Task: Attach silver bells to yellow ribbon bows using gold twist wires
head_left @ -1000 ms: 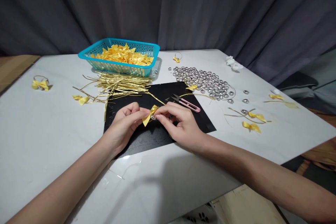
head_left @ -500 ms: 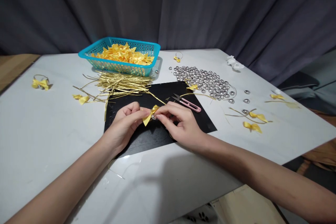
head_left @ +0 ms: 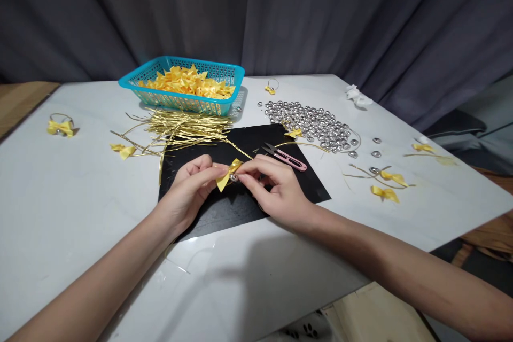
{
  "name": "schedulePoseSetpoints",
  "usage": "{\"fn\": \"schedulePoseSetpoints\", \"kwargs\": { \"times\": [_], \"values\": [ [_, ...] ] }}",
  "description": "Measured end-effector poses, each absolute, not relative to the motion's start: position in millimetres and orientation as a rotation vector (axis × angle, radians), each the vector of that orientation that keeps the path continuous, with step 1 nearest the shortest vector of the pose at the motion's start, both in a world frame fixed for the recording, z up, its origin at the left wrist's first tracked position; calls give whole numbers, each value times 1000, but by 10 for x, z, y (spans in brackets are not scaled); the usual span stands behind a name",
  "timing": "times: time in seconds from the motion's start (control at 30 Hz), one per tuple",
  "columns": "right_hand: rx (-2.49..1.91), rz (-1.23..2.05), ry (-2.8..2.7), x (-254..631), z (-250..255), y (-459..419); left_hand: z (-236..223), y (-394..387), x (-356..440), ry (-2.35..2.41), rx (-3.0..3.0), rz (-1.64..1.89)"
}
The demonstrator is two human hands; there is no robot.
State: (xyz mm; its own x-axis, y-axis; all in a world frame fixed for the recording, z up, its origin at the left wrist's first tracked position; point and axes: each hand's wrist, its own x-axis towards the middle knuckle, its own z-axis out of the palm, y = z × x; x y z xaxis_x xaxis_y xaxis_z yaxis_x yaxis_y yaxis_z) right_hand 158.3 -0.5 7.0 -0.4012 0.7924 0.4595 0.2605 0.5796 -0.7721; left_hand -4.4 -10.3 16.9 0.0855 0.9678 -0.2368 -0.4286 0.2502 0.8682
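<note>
- Middle of the scene: we see a yellow bow point(head_left: 223, 182) held above the black mat point(head_left: 224, 215), with a silver bead point(head_left: 233, 177) at its right side.
- Left hand point(head_left: 191, 187): its fingers grip the bow's left side between thumb and forefinger, we judge to keep the soft ribbon from twisting.
- Right hand point(head_left: 278, 187): its fingers are pinched together on the bow's right side, beside the bead; we cannot tell whether they also grip a wire. Opposed grips probably steady so small a piece.
- Thread snips point(head_left: 285, 157): these lie on the mat just beyond the right hand, presumably for easy reach.
- Far side of the tabletop point(head_left: 80, 197): a blue basket point(head_left: 216, 100) contains loose bows point(head_left: 188, 83), gold wires point(head_left: 186, 128) lie just nearer, and silver beads point(head_left: 310, 124) spread to the right; we take this grouping as sorting by kind.
</note>
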Motion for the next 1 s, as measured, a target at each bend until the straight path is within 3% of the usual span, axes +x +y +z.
{"fn": "schedulePoseSetpoints", "kwargs": {
  "times": [1.0],
  "values": [
    [-825, 720, -1956, 1578, 56, -11, 152, -106, -39, 983, 729, 1184]
  ]
}}
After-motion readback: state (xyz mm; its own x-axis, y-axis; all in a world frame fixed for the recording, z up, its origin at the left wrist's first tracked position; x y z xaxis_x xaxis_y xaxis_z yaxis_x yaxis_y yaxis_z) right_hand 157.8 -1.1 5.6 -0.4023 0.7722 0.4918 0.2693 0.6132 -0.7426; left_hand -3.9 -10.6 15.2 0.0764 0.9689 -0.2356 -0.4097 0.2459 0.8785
